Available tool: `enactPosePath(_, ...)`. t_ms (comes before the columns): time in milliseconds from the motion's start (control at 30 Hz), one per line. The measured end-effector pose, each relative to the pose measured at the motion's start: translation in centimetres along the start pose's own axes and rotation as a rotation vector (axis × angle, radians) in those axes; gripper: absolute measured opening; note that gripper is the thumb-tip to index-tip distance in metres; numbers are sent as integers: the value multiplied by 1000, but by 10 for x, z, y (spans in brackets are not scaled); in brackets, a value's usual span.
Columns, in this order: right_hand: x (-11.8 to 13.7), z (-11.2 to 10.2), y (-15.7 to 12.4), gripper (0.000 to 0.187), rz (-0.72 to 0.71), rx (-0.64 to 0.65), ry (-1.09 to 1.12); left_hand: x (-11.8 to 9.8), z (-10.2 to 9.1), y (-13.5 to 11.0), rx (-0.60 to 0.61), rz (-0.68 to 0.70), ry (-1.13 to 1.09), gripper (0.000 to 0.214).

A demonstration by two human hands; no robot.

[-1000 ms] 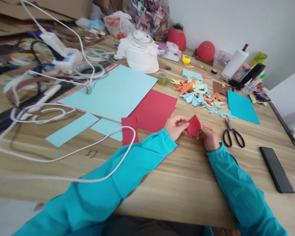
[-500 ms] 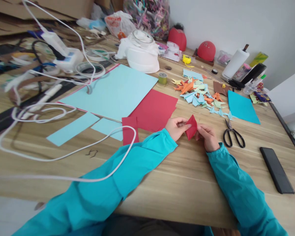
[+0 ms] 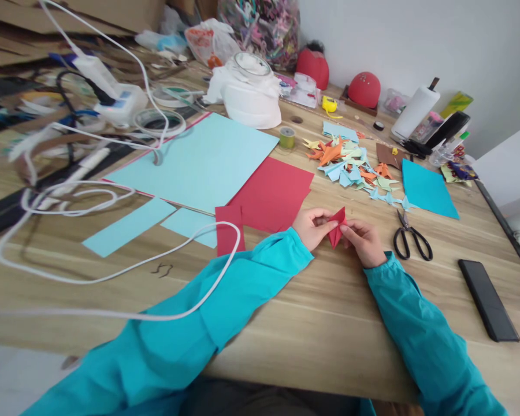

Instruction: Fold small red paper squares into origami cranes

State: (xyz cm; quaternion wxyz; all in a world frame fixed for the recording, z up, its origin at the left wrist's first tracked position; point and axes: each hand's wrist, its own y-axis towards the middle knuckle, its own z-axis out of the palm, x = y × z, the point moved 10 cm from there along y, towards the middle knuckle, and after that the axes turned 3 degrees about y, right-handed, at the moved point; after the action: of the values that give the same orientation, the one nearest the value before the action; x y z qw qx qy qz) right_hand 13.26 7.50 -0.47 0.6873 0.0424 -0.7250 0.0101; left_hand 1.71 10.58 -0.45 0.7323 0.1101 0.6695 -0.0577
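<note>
Folded red paper is showing right of frame centre, between your hands. Your left hand is pinching its left side, thumb on top; your right hand is pinching its right edge, fingers underneath being partly hidden. Judged risk: if your two grips are pulling unevenly, the layers may be sliding and the crease setting skewed; too hard a tug may be tearing a corner. Scissors are lying near, farther right in the frame
</note>
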Motion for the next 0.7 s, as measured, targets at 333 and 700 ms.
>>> enactPosePath(333,0,-3,0,24,35,-43,-24,-3,4,-2,28,38,-50,19)
enactPosePath(700,-2,-2,-2,24,36,-11,-1,-4,5,-1,40,71,-4,19)
